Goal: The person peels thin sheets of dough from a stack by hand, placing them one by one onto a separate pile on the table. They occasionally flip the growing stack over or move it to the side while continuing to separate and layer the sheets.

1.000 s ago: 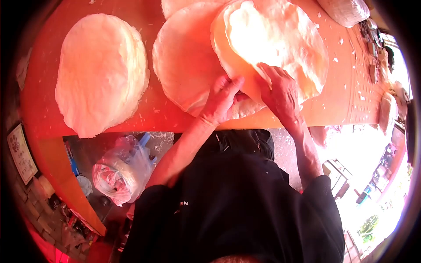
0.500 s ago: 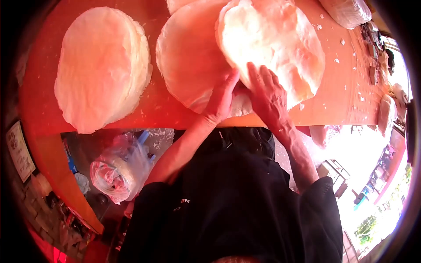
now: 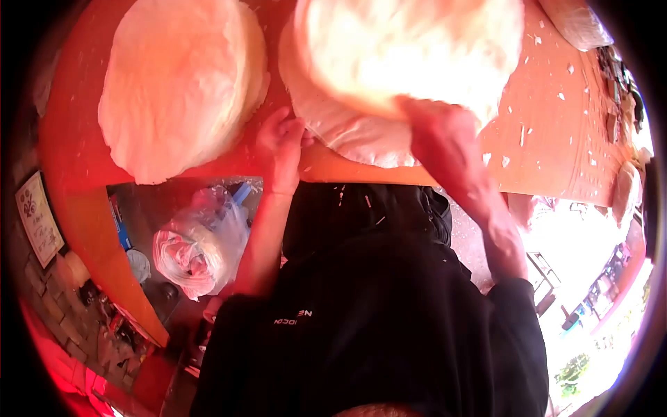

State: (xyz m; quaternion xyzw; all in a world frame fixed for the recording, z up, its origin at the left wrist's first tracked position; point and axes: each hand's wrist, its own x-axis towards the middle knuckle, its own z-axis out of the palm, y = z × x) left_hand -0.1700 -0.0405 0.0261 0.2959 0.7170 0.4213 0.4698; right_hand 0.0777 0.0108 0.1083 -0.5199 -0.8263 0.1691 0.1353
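Note:
A pale, thin round flatbread sheet (image 3: 410, 55), brightly lit, overlaps another round sheet (image 3: 365, 132) whose near left rim shows beneath it. My right hand (image 3: 448, 135) is at the upper sheet's near edge, fingers closed on it and smeared by motion; the fingertips are hidden. Left of these sheets, my left hand (image 3: 281, 142) is just over the table's front edge, fingers loosely bent and apart, with nothing in them. Farther left, beyond that hand, lies a thick stack of similar pale sheets (image 3: 177, 90).
The orange table (image 3: 556, 153) carries scattered pale flakes. A filled clear bag (image 3: 573, 24) is at the far right corner. Below the table's front edge, at left, is a bundle wrapped in clear plastic (image 3: 198, 250). A framed sheet (image 3: 39, 219) stands at the far left.
The upper sheet has shifted left over the lower one. My left hand has come off the sheets and moved left, while my right hand remains at the near edge. The view has shifted slightly.

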